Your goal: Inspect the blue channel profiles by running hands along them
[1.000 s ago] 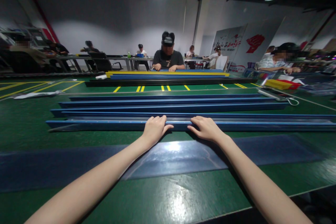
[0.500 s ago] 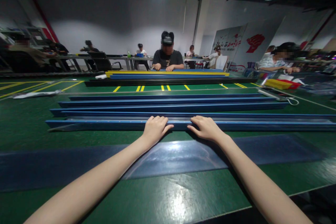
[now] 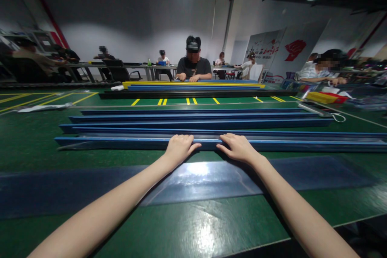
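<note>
Evidently both hands have hold of the near blue channel (image 3: 121, 143), a long profile lying crosswise on the green table (image 3: 193, 229). Its near wall sits within each grasp: the left hand (image 3: 180, 148) folds its fingers over the top edge, with the thumb along the near face, and the right hand (image 3: 238, 147) mirrors it. The fingertips themselves are hidden beyond that edge. Between the two inward-pointing thumbs a short stretch of wall shows bare, while the channel runs well past the left hand on one side and even farther past the right on the other.

Just on the wearer's side of it, a clear strip (image 3: 199, 183) lies flat beneath the forearms, apart from the channel. Beyond the grip, more blue channels (image 3: 193, 123) lie roughly parallel, close behind. Farther across, a yellow profile (image 3: 193, 84) lies in front of a co-worker in a dark shirt (image 3: 193, 65).
</note>
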Motion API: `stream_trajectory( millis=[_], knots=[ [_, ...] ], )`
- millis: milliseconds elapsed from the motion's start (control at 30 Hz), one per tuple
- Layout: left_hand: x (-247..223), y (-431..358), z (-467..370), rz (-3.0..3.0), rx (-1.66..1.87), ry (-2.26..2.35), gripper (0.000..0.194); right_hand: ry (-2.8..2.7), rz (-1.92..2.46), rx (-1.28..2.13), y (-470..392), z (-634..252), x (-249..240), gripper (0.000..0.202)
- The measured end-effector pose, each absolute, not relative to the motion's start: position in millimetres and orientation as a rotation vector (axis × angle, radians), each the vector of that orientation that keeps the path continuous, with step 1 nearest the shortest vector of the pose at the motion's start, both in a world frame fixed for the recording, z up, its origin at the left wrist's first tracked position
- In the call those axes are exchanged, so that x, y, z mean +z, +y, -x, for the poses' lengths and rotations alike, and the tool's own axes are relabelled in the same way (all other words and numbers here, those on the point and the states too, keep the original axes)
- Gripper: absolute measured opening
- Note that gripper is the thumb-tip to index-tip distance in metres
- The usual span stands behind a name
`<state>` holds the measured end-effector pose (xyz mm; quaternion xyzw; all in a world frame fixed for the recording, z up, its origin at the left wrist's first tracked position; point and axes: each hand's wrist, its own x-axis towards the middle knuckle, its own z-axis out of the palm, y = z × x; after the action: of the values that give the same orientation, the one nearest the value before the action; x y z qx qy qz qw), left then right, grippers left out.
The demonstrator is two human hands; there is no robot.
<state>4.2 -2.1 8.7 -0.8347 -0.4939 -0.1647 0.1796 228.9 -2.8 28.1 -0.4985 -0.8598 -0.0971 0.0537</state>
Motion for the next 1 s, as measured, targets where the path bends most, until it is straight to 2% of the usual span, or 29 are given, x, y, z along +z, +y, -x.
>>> stream_trajectory(
  millis=[400, 1000],
  knots=[
    [8.5, -2.2, -4.4, 2.359, -0.429, -1.412, 0.043, -2.607, 1.658, -0.319, -0.6, -227.8, 34.1, 0.036],
    [1.1, -0.7, -2.5, 2.282, -0.536, -1.315, 0.040, -2.615, 1.534, -0.300, -1.0, -231.4, 29.8, 0.036]
  ],
)
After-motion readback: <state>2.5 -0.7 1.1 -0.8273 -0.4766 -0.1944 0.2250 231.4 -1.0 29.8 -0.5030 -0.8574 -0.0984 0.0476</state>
